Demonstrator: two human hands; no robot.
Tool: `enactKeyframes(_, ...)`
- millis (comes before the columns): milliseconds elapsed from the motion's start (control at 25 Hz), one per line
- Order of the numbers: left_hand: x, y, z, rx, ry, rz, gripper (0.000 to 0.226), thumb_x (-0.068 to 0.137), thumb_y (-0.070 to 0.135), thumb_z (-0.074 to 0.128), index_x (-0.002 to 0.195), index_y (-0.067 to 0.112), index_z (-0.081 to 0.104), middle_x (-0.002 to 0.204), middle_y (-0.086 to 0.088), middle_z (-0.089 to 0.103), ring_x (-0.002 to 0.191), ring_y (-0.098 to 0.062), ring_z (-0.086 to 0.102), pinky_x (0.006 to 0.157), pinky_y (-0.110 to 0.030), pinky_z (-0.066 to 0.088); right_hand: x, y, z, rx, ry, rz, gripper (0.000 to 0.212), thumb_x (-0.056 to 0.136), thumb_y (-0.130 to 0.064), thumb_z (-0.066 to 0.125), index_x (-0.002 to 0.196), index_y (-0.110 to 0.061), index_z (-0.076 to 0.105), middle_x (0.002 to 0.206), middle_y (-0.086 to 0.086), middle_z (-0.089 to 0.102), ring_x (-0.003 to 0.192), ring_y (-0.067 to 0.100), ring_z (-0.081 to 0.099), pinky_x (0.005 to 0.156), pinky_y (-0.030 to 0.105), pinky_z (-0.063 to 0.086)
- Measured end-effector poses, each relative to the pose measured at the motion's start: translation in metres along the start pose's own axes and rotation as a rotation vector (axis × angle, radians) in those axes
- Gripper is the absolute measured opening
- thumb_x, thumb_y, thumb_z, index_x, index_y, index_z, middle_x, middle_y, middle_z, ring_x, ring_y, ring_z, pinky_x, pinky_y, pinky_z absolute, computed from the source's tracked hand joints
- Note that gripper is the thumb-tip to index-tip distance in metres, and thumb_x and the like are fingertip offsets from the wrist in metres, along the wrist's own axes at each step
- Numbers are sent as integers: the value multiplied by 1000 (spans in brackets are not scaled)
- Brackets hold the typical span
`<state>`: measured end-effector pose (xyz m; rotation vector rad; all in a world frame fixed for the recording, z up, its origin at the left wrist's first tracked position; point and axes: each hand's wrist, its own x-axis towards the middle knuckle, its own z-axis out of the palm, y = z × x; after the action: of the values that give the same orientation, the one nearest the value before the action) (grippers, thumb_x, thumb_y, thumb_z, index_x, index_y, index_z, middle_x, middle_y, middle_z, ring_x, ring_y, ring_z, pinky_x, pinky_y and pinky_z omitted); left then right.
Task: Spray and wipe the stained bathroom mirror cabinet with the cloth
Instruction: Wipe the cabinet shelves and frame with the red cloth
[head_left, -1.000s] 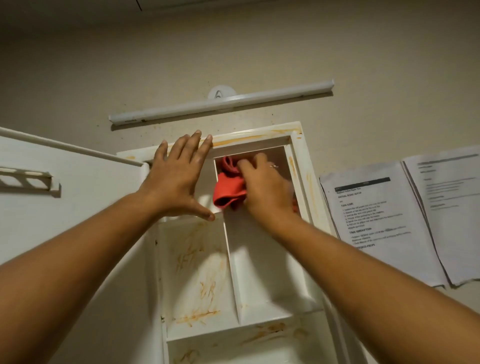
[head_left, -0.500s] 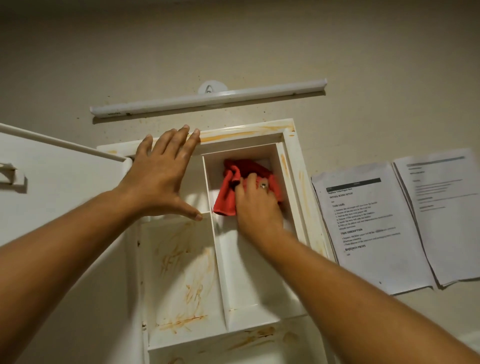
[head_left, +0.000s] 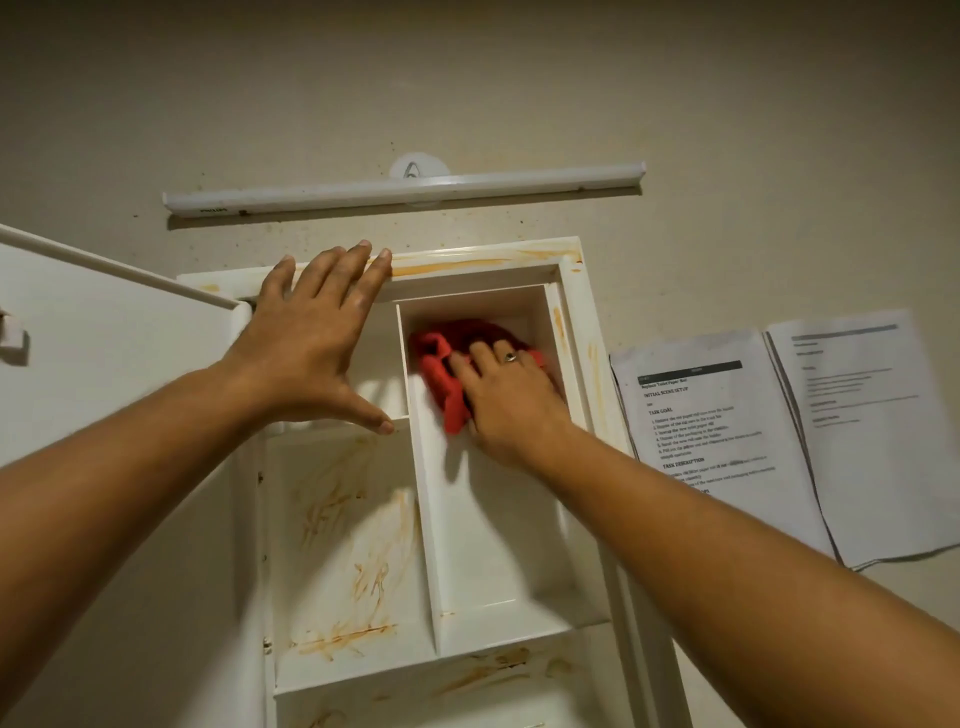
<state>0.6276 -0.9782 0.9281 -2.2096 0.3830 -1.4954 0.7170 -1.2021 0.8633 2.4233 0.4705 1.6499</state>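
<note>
The white mirror cabinet (head_left: 574, 332) hangs open on the wall, with orange stains on its top frame, right frame and left compartment. A red cloth (head_left: 441, 364) lies bunched against the back of the upper right compartment. My right hand (head_left: 506, 400), wearing a ring, presses the cloth flat against that back panel with straight fingers. My left hand (head_left: 317, 338) rests spread on the cabinet's top left corner, fingertips on the top frame and thumb at the small shelf. No spray bottle is in view.
The cabinet door (head_left: 104, 364) stands open at the left. A white light bar (head_left: 405, 189) is fixed to the wall above the cabinet. Printed paper sheets (head_left: 769, 431) hang on the wall to the right. A stained lower shelf (head_left: 467, 670) runs below.
My right hand has slid the red cloth from the top of the right compartment downward and to the right. My left hand has stayed braced on the cabinet's top left corner.
</note>
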Motion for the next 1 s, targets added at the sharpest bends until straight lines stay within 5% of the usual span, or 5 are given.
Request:
enactKeyframes(200, 2, 2, -1, 15, -6, -14, 161, 46, 97, 66, 160, 27, -25, 172, -5, -17, 159, -28, -11, 126, -60, 2, -34, -55, 22, 68, -35, 352, 85, 96, -37, 64, 161, -6, 19, 158, 28, 31, 146, 49, 34, 117, 56, 39)
enactKeyframes(360, -1, 5, -7, 12, -30, -14, 161, 47, 92, 71, 160, 26, -21, 172, -7, -14, 159, -31, -8, 126, -61, 3, -118, -89, 18, 196, -243, 31, 86, 77, -37, 87, 147, -12, 43, 141, 15, 49, 124, 38, 53, 96, 48, 55)
enactKeyframes(520, -1, 6, -9, 17, -39, -18, 160, 49, 89, 74, 161, 25, -20, 172, -8, -14, 159, -31, -9, 126, -60, 1, -95, -43, -17, 594, -188, 146, 12, 90, -23, 64, 101, -28, 63, 98, -4, 57, 97, 26, 64, 70, 35, 49)
enactKeyframes(680, 0, 5, -6, 13, -25, -4, 158, 50, 89, 73, 162, 25, -17, 172, -8, -13, 159, -31, -8, 126, -61, 1, -33, -37, -43, 1136, 76, 404, 24, 85, 2, 58, 95, -19, 59, 96, 4, 64, 76, 16, 65, 62, 30, 54)
enactKeyframes(1000, 2, 2, -1, -14, 4, 44, 153, 48, 90, 65, 163, 25, -11, 173, -10, -5, 159, -35, -2, 124, -65, 4, -108, -80, 16, 1146, -275, 423, 27, 89, 2, 62, 100, -22, 57, 96, -2, 67, 88, 22, 68, 79, 41, 62)
